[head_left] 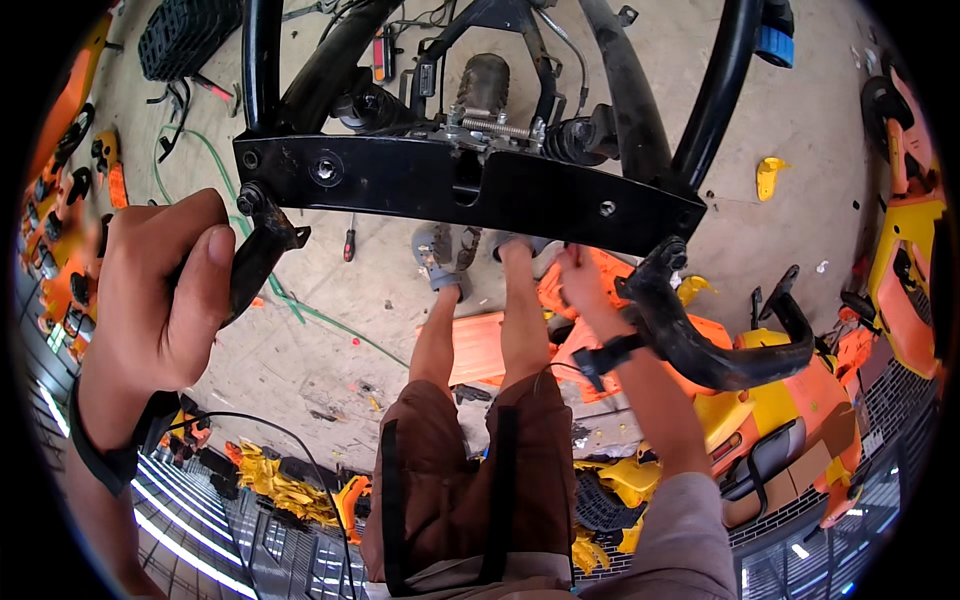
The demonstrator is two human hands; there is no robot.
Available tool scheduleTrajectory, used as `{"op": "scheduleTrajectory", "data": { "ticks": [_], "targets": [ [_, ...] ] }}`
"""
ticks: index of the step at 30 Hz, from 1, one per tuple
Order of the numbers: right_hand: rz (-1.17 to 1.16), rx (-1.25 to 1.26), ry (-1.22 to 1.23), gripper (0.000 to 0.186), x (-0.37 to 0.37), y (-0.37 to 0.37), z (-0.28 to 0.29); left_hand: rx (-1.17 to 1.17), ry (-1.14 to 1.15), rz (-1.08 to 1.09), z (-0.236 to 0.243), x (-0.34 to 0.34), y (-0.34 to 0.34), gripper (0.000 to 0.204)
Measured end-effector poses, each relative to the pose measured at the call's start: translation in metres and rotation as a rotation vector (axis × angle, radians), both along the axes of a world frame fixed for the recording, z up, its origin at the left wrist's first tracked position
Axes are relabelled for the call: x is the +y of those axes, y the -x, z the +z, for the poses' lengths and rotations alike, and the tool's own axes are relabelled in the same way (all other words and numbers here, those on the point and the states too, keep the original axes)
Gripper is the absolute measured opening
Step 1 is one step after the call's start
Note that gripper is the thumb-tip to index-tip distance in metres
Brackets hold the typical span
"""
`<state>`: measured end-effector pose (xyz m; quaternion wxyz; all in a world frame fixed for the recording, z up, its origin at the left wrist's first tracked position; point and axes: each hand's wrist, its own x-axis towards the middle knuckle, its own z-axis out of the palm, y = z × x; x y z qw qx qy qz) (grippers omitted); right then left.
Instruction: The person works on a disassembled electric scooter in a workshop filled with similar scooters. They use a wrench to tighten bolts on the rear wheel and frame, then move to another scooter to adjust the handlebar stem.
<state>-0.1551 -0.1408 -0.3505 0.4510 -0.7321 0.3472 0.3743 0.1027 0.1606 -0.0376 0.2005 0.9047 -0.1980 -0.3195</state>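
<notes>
A black metal vehicle frame [400,185] spans the upper middle, its wide crossplate facing me. A curved black tube bracket [262,255] hangs from the plate's left end by a bolt. My left hand [165,290] is closed around this bracket, fingers wrapped over it. A matching curved tube [715,350] hangs from the right end. Behind it, lower than the plate, my right hand [585,285] is closed, fingertips pressed together near orange plastic panels [600,270]. What lies between those fingertips, if anything, is too small to make out.
A screwdriver [349,245] lies on the concrete floor, left of my feet. A green hose [300,305] runs across the left floor. Orange and yellow body panels [780,410] are piled at the right. A hammer [215,90] and black crate [185,38] lie at the far left.
</notes>
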Motion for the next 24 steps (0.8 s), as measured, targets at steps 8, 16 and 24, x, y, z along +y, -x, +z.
{"op": "scheduleTrajectory", "data": {
  "ticks": [8, 16, 24],
  "targets": [
    [-0.158, 0.409, -0.284, 0.013, -0.04, -0.12, 0.055, -0.021, 0.054, -0.03, -0.007, -0.002, -0.005, 0.031],
    [-0.559, -0.108, -0.301, 0.047, 0.036, -0.012, 0.046, -0.048, -0.034, -0.076, -0.004, 0.002, -0.003, 0.029],
    [-0.355, -0.022, -0.152, 0.034, 0.007, 0.027, -0.018, -0.08, 0.0, -0.067, -0.003, -0.004, -0.002, 0.028]
  ]
}}
